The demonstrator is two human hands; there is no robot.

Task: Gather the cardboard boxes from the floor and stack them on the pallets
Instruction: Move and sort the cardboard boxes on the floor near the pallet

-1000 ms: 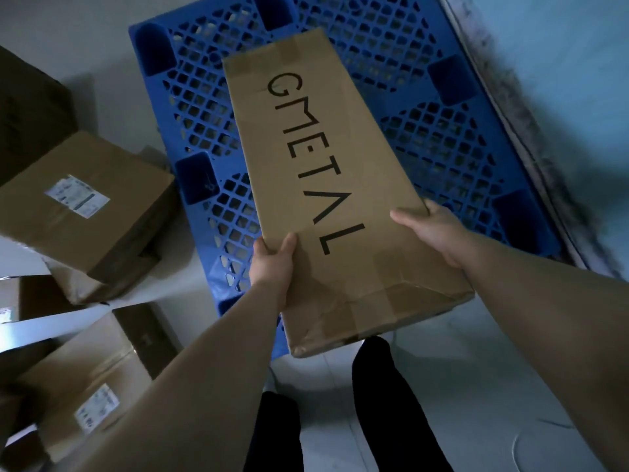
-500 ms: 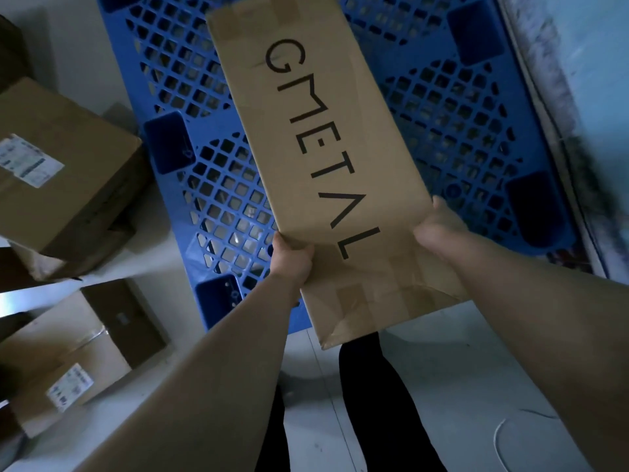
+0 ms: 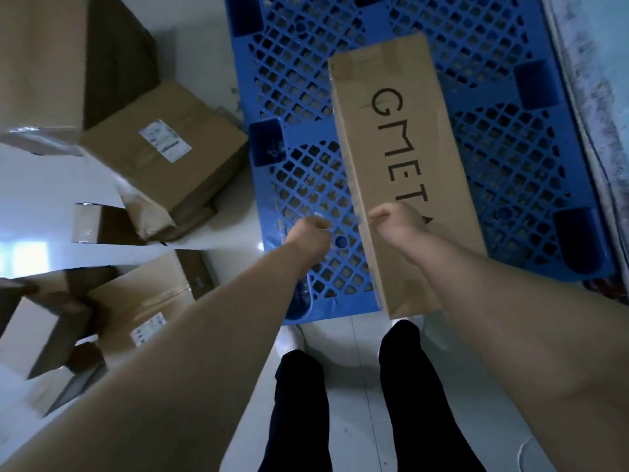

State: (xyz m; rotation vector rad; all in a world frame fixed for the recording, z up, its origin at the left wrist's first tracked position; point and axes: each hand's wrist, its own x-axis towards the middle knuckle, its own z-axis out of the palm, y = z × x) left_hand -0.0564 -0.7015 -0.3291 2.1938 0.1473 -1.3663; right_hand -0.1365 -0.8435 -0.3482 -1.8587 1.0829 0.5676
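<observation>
Right hand (image 3: 398, 226): gripped long box (image 3: 401, 137) at its left edge.
Left hand (image 3: 309, 233): clenched, empty, over pallet (image 3: 299, 80).
Handling: probably light, stiff; hold both long edges.

The right hand (image 3: 398, 224) lies across the long cardboard box (image 3: 391, 131), its fingers (image 3: 376, 216) curled over the box's left edge and its wrist covering part of the black lettering. Beyond those fingers the box stretches away over the blue pallet (image 3: 299, 80). Behind the wrist, its near end juts past the pallet's rim. Whether it lies flat on the grid I cannot tell. Just left of the fingers, apart from the box, the left hand (image 3: 309, 235) hangs over the pallet in a fist, holding nothing. Farther left of that fist, brown labelled boxes (image 3: 163, 144) sit heaped on the pale floor (image 3: 211, 39). Below both arms stand two legs in black trousers (image 3: 299, 403).
</observation>
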